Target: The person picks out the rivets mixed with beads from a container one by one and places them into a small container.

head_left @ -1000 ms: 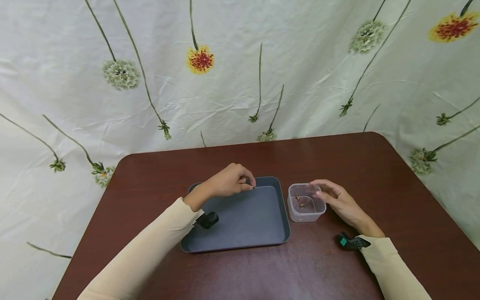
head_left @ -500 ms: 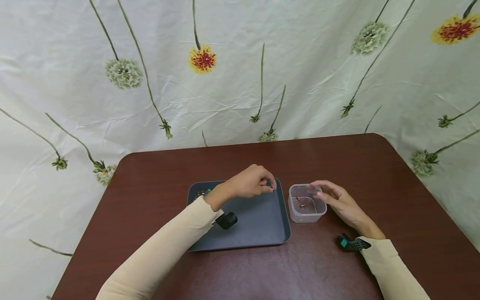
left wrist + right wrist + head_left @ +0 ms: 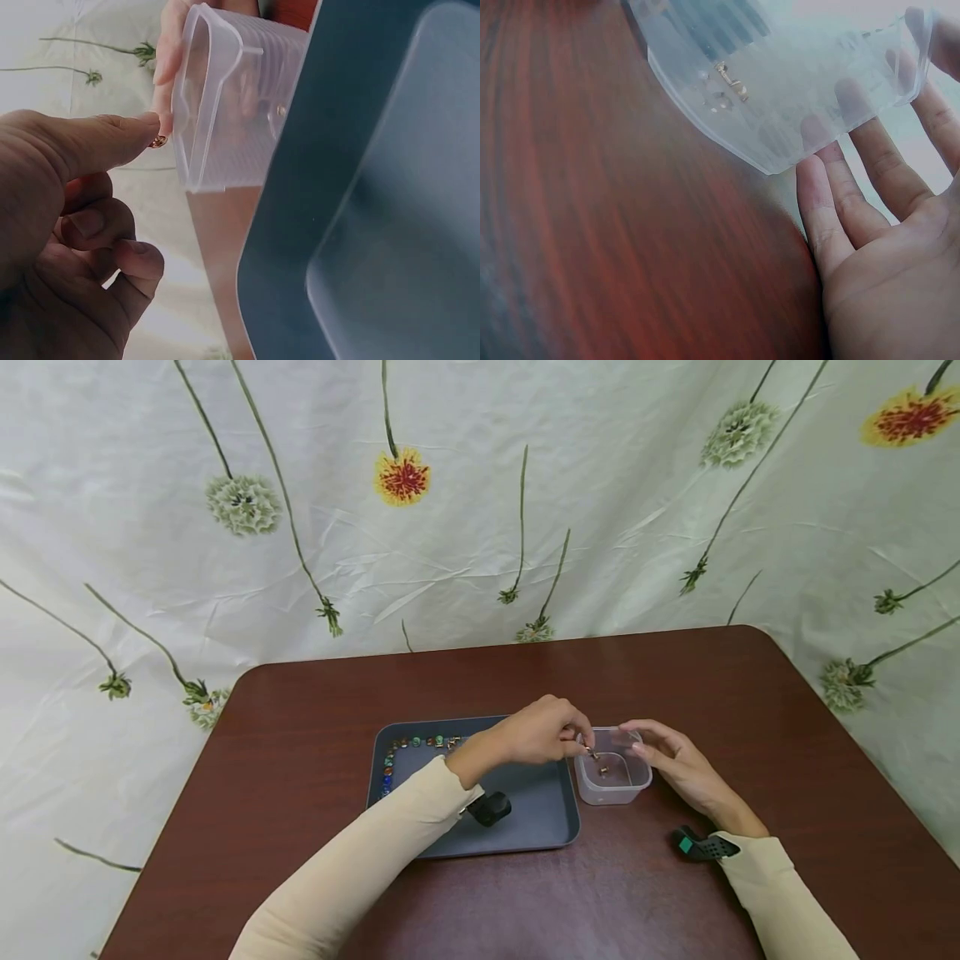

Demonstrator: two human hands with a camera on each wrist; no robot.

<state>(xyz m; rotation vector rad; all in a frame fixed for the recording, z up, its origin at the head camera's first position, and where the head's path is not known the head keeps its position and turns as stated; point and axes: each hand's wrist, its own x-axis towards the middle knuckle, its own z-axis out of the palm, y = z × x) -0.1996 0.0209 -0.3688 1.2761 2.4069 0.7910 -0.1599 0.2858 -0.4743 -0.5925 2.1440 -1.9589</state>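
Jutting just past the pinched left fingers (image 3: pixel 582 727), a coppery piece (image 3: pixel 158 141)

I see a red-brown counter (image 3: pixel 510 902) with streaky grain, a slate-grey tray (image 3: pixel 528 818), beads (image 3: pixel 387 768) in blue, green and orange, a clear box (image 3: pixel 611 797) with gold bits (image 3: pixel 603 771), cream sleeves (image 3: pixel 360 860), and white cloth (image 3: pixel 637 460) patterned with yellow-red flowers (image 3: pixel 402 477).

The container (image 3: pixel 611 796) at right is smooth, translucent plastic, its gold pieces (image 3: pixel 742 93) shiny and metal-looking; the left tray (image 3: pixel 532 814) smooth, matt. The wood-grained tabletop (image 3: pixel 675 677) is glossy, the far backdrop (image 3: pixel 450 560) creased cloth.
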